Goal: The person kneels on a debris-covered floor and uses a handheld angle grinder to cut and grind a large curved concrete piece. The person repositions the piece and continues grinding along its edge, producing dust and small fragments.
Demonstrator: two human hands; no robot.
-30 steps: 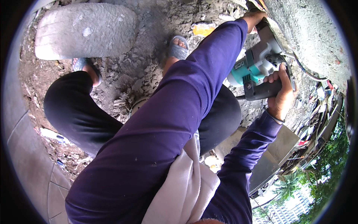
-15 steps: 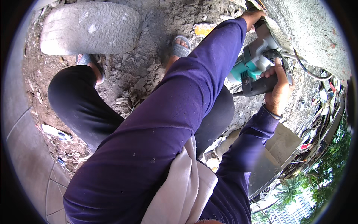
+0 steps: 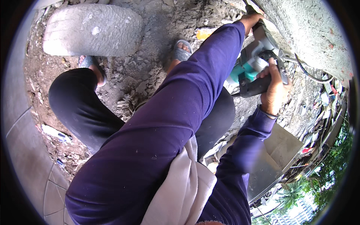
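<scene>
A teal, grey and black power hammer [image 3: 252, 60] lies across the upper right, its front end beside a rough, pale concrete surface [image 3: 311, 33]. My left hand [image 3: 250, 20] is closed around the front of this tool, fingertips partly hidden. Lower down, my right hand [image 3: 273, 86] grips the black rear handle, thumb raised along it near the trigger area. A dark cord [image 3: 311, 77] loops to the right of the tool. Exactly where the bit meets the surface cannot be made out.
Broken rubble [image 3: 142, 82] surrounds my sandaled feet [image 3: 182, 48]. A large pale slab [image 3: 93, 30] lies upper left, tiled paving [image 3: 26, 150] along the left edge. At right are a flat board [image 3: 277, 146], piled debris [image 3: 318, 131] and greenery [image 3: 333, 161].
The tool and both hands have shifted somewhat left, the grips unchanged. The ground around them appears slightly shifted right in the view.
</scene>
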